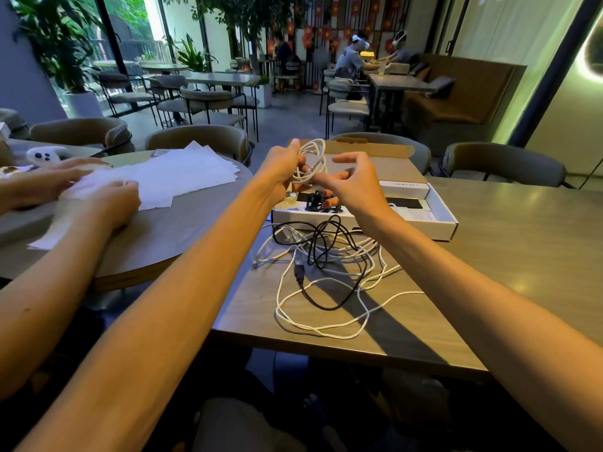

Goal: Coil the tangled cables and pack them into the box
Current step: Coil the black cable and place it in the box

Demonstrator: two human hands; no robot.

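white coil: we see the white coil (311,161) held up at centre frame, above the table. its loops stand roughly upright, long axis running top to bottom in the frame.
left hand: our left hand (282,172) grips the coil's left side, fingers curled round the gathered loops.
right hand: our right hand (354,185) sits just right of the coil, fingers loosely bent toward its lower loops. we cannot tell whether they pinch a strand or only touch it.
box: the open box (440,223) lies directly below and just behind the coil, lid flap up. a dark bundle (318,200) already sits in its left part.
key relation: the coil hangs over the box's left end, so we judge the left hand is the nearer one to lower it in, once the loops are laid flat.
tangle: the tangle (329,272) of white and black cable lies loose at lower centre, in front of the box, not yet coiled.
table: the table (505,272) carries both box and tangle.
left of frame: another person's hands (107,203) rest on paper sheets (169,177).
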